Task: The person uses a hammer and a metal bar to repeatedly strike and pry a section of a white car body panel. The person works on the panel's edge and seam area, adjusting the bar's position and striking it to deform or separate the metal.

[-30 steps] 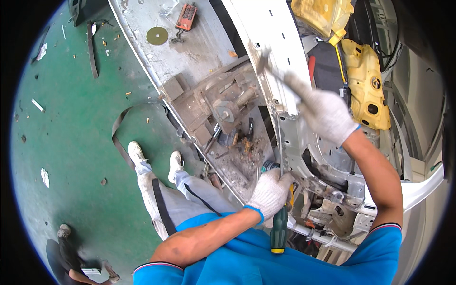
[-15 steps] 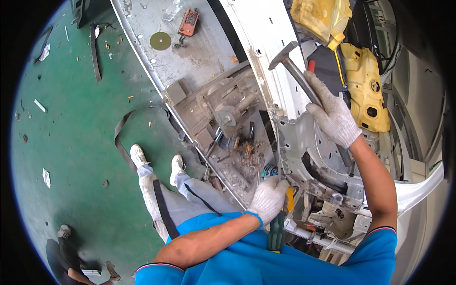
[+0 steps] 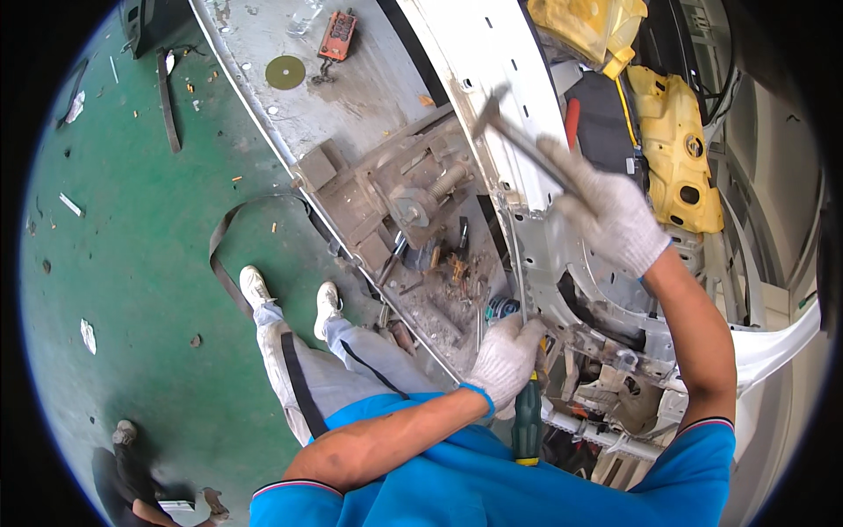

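My right hand (image 3: 612, 211), in a white knit glove, is wrapped round the handle of a hammer (image 3: 532, 155). The hammer is raised over the white car body sill (image 3: 505, 97), its metal head to the upper left and slightly blurred. My left hand (image 3: 507, 358), gloved too, is closed round a screwdriver (image 3: 527, 423) near the top of its handle. Its green and yellow handle points down towards my shirt. The thin shank runs up from my fingers along the metal edge of the car body; where its tip touches, I cannot tell.
A grey metal platform (image 3: 369, 97) carries a clamp (image 3: 413, 206), a cutting disc (image 3: 285, 73), an orange-red control box (image 3: 337, 36) and loose scraps. Yellow car parts (image 3: 680, 149) lie in the body at right. A strap (image 3: 219, 250) lies on the green floor. Another person (image 3: 132, 474) is at lower left.
The hammer and my right hand have shifted, with the hammer head moving left and slightly down. My left hand and the screwdriver have moved a little, the handle end swinging right.
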{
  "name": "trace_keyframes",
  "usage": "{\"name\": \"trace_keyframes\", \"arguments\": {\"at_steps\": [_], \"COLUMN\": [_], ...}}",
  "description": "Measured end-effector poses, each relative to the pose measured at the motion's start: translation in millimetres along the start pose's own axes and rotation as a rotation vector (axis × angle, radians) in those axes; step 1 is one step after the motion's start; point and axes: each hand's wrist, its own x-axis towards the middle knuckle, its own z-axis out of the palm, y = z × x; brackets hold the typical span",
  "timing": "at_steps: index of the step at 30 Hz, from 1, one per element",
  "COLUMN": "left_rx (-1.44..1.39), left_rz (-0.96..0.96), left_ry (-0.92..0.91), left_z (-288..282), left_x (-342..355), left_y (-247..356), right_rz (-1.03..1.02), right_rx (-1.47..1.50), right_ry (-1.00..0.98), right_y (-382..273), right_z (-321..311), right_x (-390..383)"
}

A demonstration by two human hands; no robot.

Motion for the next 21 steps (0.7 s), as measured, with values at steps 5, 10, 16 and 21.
{"name": "trace_keyframes", "arguments": {"at_steps": [5,10,16,21], "left_rx": [-0.042,0.263,-0.036,0.137], "left_rz": [-0.022,0.057,-0.214,-0.189], "left_ry": [-0.041,-0.156,0.112,0.139], "left_z": [-1,-9,-35,-90], "left_x": [7,-3,-4,-19], "left_y": [-17,-39,-31,-23], "right_rz": [-0.029,0.218,0.577,0.562], "right_rx": [-0.216,-0.248,0.65,0.664], "right_ry": [-0.057,-0.765,-0.213,0.082], "right_y": [12,15,4,-29], "right_z": [24,23,41,142], "right_x": [-8,-76,-133,-178]}}
